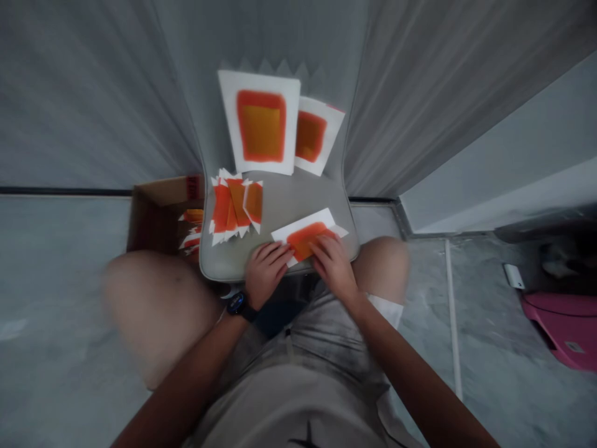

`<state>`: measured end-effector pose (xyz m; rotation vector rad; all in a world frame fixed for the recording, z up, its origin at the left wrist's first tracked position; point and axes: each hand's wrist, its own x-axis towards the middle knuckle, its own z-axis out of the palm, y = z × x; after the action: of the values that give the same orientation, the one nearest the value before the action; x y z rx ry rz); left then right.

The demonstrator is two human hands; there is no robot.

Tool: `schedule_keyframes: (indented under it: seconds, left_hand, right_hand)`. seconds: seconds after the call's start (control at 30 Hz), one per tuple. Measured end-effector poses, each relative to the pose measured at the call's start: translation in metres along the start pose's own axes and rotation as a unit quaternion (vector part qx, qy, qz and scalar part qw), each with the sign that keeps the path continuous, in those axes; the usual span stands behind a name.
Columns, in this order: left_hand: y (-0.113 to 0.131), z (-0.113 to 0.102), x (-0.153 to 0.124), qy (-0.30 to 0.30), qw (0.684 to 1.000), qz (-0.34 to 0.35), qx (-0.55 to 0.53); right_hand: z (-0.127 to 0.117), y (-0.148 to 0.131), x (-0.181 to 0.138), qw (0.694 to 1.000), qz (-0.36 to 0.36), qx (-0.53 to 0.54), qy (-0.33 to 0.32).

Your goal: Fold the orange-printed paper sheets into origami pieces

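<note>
1. Head view, item in hand: a white paper sheet with a bright orange-red patch (305,239) lies slantwise near the front edge of a grey padded chair (228,261), between the person's two hands.
2. Left hand (268,269): fingers together and bent, tips touching the sheet's lower left part. The thumb is not clear, so it cannot be told whether the sheet is pinched or only pressed. A black round-faced smartwatch (236,303) is on this wrist.
3. Right hand (333,264): fingers curved and slightly spread, tips on the orange-red patch towards its right side. Whether it grips or merely presses cannot be told.
4. Left part of the seat: an overlapping pile of orange and white jagged-edged paper pieces (237,206), well apart from the sheet in hand.
5. Rear of the seat: a large white rectangle with an orange-bordered amber panel (261,127) leans against the backrest, partly overlapping a smaller, tilted white rectangle with a similar panel (311,137).
6. Beside the chair, on the person's left: an open brown cardboard box (170,191) containing further orange and white pieces (192,216).
7. Grey floor (485,348), far right: a pink object (569,330), partly out of frame.
</note>
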<state>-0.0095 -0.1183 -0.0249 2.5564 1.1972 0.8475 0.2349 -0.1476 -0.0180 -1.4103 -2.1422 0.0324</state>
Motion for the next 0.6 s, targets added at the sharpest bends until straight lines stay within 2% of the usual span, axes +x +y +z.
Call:
schedule_keyframes:
  seconds: [0.2, 0.43, 0.6]
  left_hand:
    - [0.0, 0.001, -0.001, 0.001, 1.0, -0.001, 0.005]
    - [0.0, 0.0, -0.002, 0.015, 1.0, 0.006, 0.006]
    - [0.002, 0.0, -0.001, 0.007, 1.0, -0.003, -0.003]
  right_hand:
    - [0.009, -0.007, 0.002, 0.999, -0.026, -0.028, 0.016]
    - [0.008, 0.005, 0.0, 0.998, 0.033, -0.031, 0.034]
    - [0.009, 0.007, 0.0, 0.999, 0.03, -0.034, 0.028]
